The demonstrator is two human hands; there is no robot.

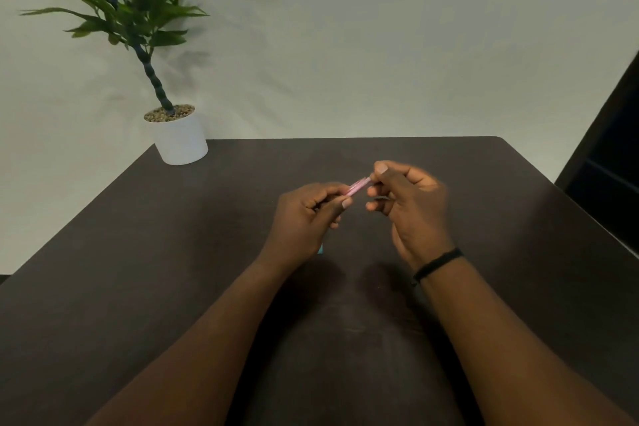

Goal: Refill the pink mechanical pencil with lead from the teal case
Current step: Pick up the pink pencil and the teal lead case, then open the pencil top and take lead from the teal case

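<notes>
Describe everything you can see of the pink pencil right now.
Only a short stretch of the pink pencil shows, bridging the gap between the two hands above the dark table. It looks like slim pink plastic, tilted up toward the right. The left hand pinches its lower end; the right hand grips the upper end with thumb and fingers. Both ends are hidden, and the picture is blurred, so finer parts cannot be told.

One head view, close above the worktop (484, 218), faces forward and down; plant (114, 7) at roughly 10 o'clock.
</notes>
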